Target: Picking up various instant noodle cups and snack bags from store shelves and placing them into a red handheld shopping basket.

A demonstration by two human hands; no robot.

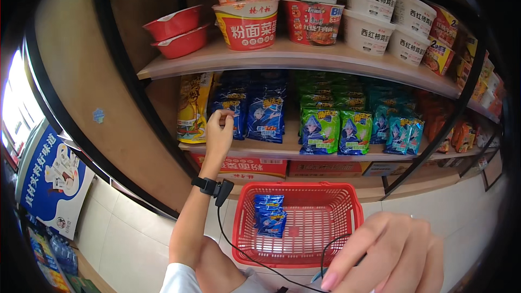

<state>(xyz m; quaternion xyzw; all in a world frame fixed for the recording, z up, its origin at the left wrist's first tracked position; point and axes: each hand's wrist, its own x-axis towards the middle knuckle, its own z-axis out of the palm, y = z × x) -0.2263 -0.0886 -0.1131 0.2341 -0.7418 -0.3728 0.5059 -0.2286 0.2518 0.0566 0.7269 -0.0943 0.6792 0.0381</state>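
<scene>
My left hand point(220, 128) is at the front of a row of blue snack packets point(230, 103) on the middle shelf, its fingertips bent against the front one; whether they grip it cannot be told. A second row of blue packets point(265, 118) stands just to its right. My right hand point(386, 252) is raised close to the camera at the lower right, fingers curled, and its palm side is hidden. Below the shelf a red plastic shopping basket point(358, 211) sits on the floor. Several blue packets point(271, 221) lie at its left side.
Green packets point(319, 132), teal packets point(401, 134) and a yellow packet point(193, 108) share the middle shelf. Instant noodle tubs point(248, 28) stand above on the wooden shelf point(285, 57). Cartons point(244, 167) lie below. A black cable point(252, 258) runs from my left wristband across the basket's near edge.
</scene>
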